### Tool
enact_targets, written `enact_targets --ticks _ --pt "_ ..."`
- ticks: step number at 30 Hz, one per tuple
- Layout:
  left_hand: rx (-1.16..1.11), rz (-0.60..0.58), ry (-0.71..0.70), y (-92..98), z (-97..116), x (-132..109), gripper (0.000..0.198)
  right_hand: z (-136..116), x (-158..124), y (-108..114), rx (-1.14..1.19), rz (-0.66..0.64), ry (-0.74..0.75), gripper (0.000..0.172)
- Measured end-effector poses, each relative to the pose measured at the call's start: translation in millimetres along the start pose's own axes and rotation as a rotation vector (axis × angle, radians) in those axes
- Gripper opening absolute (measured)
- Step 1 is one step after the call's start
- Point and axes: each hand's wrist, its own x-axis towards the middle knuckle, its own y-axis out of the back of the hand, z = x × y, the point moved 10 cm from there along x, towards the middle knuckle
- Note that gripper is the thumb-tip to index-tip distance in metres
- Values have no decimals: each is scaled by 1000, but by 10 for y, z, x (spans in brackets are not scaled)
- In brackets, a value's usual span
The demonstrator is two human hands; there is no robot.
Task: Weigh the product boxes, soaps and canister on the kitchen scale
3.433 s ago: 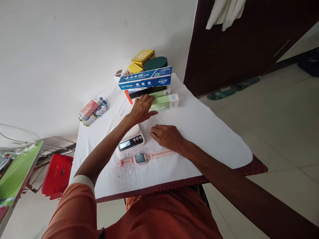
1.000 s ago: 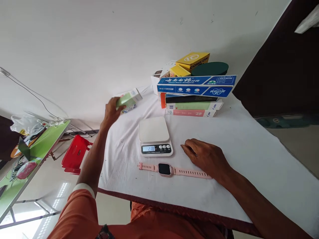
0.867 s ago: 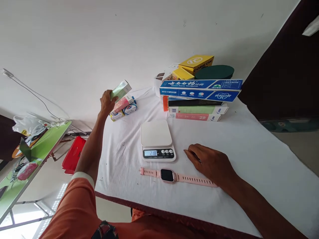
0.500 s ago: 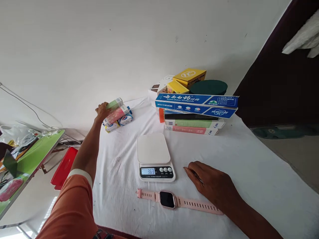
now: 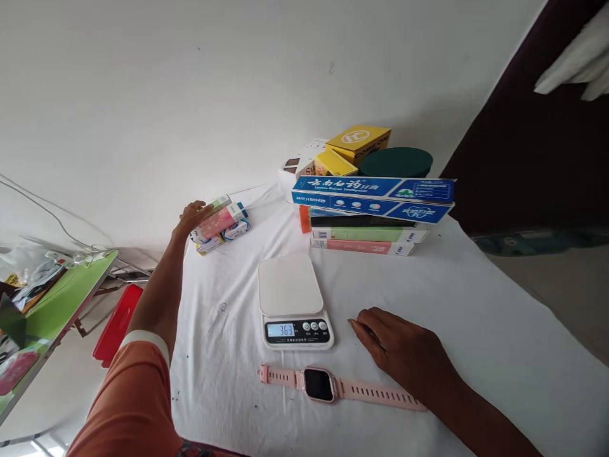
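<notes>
My left hand (image 5: pixel 189 218) reaches to the table's far left corner. Its fingers are stretched out against a small pile of boxes (image 5: pixel 219 221), with a pale green box (image 5: pixel 217 204) on top, behind a pink one. My right hand (image 5: pixel 404 352) lies flat, palm down, on the white tablecloth (image 5: pixel 457 317), holding nothing. It sits just right of a white kitchen scale (image 5: pixel 292 302) whose display reads 363. A pink smartwatch (image 5: pixel 318 384) lies stretched out in front of the scale, its strap running under my right wrist.
A stack of long boxes (image 5: pixel 368 219), topped by a blue toothpaste box (image 5: pixel 373 193), stands at the back. Yellow boxes (image 5: pixel 356 145) and a dark green round tin (image 5: pixel 394 162) sit behind it. A red stool (image 5: pixel 117 324) and a green table (image 5: pixel 42 317) are on the left.
My left hand carried the pale green box from the stack at the back to the small pile at the far left and set it on top. Its fingers have now opened. The scale reading rose from 218 to 363.
</notes>
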Motion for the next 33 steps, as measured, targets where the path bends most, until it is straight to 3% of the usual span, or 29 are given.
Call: enact_targets --ticks 3,5,9,14,18,21,26,30,33 --pt "-20 56 -53 97 217 -113 42 -7 11 9 -18 -8 -16 34" --pt "-48 122 -148 201 493 -224 41 -14 22 20 -26 -13 -24 35" --pt "-131 209 -519 317 1428 -654 46 -13 23 3 -27 -41 -39 34" --pt "-78 161 -917 95 2745 -1370 73 6 -14 -62 -16 -74 -55 30" --pt "25 63 -1028 -182 3404 -1673 75 15 -22 -127 -20 -138 -73 27" --pt "104 20 -1029 -312 3589 -1710 70 34 -9 -177 -20 -227 -109 24" --pt "110 60 -993 -246 3550 -1694 62 33 11 -207 -6 -343 -141 20" --pt "32 124 -1010 3 3318 -1890 59 34 13 -210 -16 -367 -146 21" --pt "-27 180 -982 240 2952 -2111 56 46 6 -222 -24 -361 -151 22"
